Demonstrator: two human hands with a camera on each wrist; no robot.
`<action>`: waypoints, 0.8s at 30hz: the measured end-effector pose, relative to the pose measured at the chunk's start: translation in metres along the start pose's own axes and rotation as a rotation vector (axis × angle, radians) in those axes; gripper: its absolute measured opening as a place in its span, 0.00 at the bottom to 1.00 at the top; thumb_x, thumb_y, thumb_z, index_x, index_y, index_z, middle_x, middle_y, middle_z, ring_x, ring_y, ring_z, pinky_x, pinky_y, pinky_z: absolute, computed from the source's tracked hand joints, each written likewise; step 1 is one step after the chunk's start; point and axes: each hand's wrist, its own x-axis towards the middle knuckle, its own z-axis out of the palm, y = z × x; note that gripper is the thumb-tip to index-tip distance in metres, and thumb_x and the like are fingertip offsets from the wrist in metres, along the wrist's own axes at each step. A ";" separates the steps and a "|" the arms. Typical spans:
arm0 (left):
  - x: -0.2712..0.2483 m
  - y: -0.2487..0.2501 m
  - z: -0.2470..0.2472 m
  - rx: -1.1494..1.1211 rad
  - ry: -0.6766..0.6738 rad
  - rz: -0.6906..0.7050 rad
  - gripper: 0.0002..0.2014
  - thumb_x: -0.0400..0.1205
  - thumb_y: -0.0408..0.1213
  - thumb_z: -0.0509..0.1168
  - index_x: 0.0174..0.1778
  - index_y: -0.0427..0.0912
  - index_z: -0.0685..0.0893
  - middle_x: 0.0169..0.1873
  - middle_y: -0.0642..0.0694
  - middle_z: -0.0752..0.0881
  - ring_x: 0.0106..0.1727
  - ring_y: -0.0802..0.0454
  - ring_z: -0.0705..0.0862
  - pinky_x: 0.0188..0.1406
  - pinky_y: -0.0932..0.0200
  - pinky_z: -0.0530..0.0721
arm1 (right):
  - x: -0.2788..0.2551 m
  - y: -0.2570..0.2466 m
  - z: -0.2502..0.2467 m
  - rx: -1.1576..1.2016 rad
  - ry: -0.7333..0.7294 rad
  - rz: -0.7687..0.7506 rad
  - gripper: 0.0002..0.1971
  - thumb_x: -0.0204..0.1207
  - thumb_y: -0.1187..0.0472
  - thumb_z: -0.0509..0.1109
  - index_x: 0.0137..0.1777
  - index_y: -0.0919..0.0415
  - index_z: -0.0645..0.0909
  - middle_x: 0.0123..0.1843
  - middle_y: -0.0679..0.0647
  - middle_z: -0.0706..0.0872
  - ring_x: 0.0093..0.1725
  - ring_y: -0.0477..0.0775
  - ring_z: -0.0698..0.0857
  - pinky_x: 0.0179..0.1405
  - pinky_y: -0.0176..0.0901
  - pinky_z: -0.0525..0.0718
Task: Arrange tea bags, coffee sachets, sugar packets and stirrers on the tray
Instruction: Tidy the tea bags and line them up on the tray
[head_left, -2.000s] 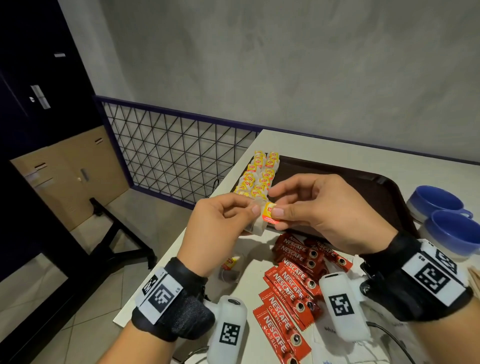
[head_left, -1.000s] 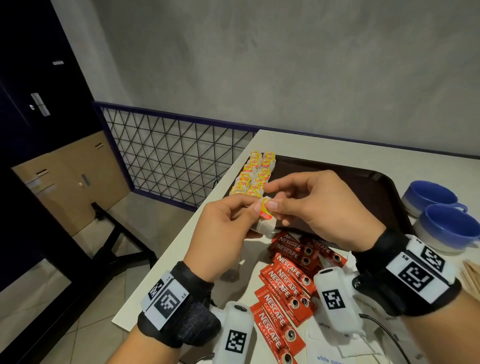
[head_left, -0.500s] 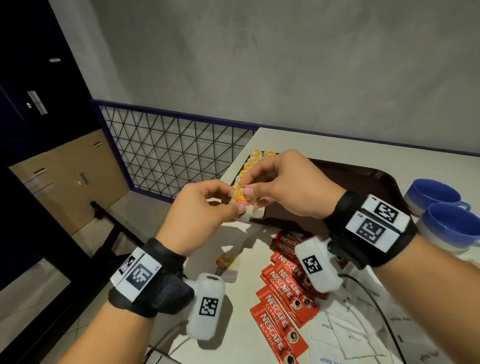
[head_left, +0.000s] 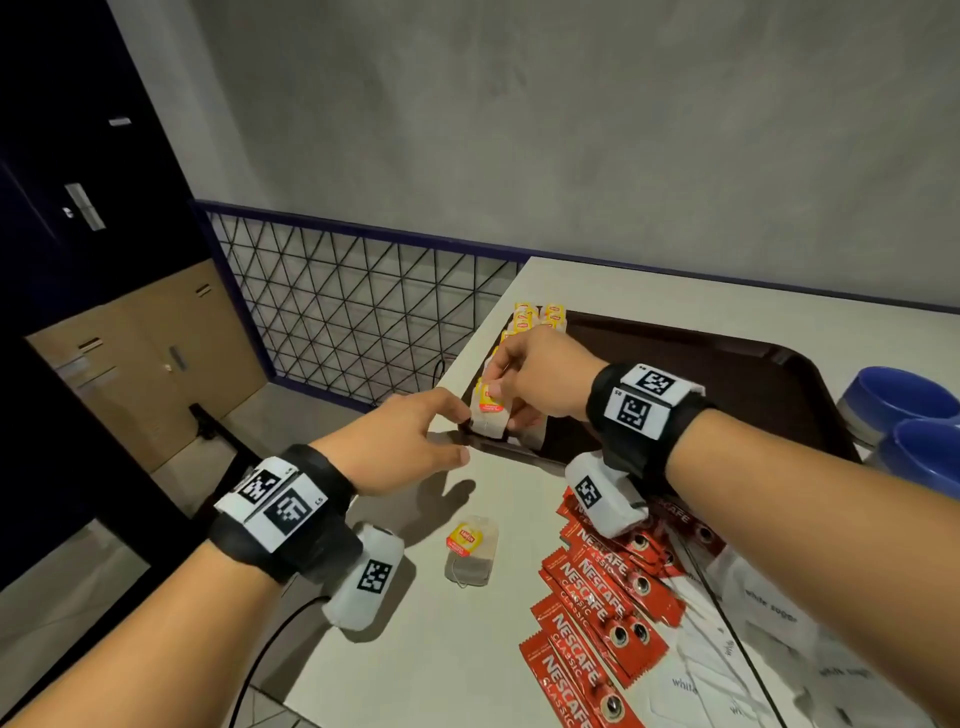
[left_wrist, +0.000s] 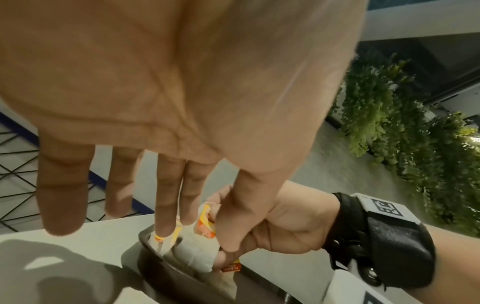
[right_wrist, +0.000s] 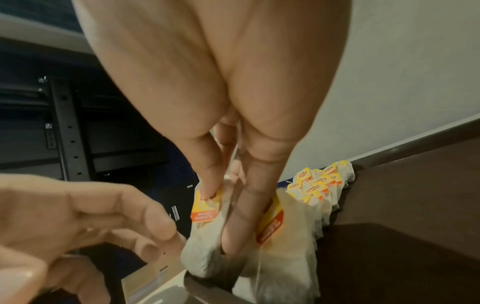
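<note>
My right hand (head_left: 491, 387) pinches a tea bag (head_left: 491, 415) by its yellow-and-red tag, holding it upright at the near-left corner of the dark brown tray (head_left: 701, 374). In the right wrist view the thumb and fingers (right_wrist: 207, 185) clamp that tea bag (right_wrist: 202, 246) in front of another bag. My left hand (head_left: 462, 434) hovers beside it with straight fingers (left_wrist: 166, 205), one fingertip about touching the bag. A row of tea bags (head_left: 530, 317) lines the tray's left edge. One loose tea bag (head_left: 470, 551) lies on the table.
Red coffee sachets (head_left: 597, 597) are fanned out on the table near my right wrist, with white sugar packets (head_left: 769, 608) to their right. Two blue cups (head_left: 909, 410) stand beside the tray's right side. The table's left edge drops off by a black mesh railing (head_left: 337, 322).
Both hands carried the tea bag forward and down from mid-air to the tray's near-left corner. My left hand let go of it and straightened its fingers.
</note>
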 end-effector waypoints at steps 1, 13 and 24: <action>0.001 0.001 0.001 0.013 -0.005 0.001 0.23 0.80 0.57 0.72 0.72 0.65 0.76 0.64 0.56 0.79 0.66 0.54 0.77 0.58 0.61 0.78 | 0.002 -0.001 0.002 -0.036 0.000 0.006 0.02 0.84 0.64 0.75 0.53 0.59 0.87 0.50 0.60 0.92 0.44 0.61 0.96 0.49 0.58 0.95; 0.009 0.011 0.012 0.246 -0.098 0.132 0.28 0.87 0.51 0.66 0.85 0.57 0.70 0.79 0.61 0.69 0.67 0.53 0.62 0.70 0.56 0.70 | 0.014 0.001 0.004 -0.167 -0.011 -0.014 0.03 0.83 0.64 0.76 0.54 0.60 0.88 0.45 0.58 0.92 0.43 0.59 0.95 0.49 0.53 0.95; 0.012 0.012 0.017 0.291 -0.131 0.136 0.29 0.87 0.53 0.64 0.86 0.56 0.68 0.78 0.61 0.67 0.65 0.53 0.60 0.73 0.55 0.70 | -0.009 -0.004 -0.026 -0.335 0.114 -0.149 0.04 0.79 0.61 0.78 0.45 0.59 0.92 0.41 0.49 0.93 0.35 0.41 0.85 0.42 0.38 0.87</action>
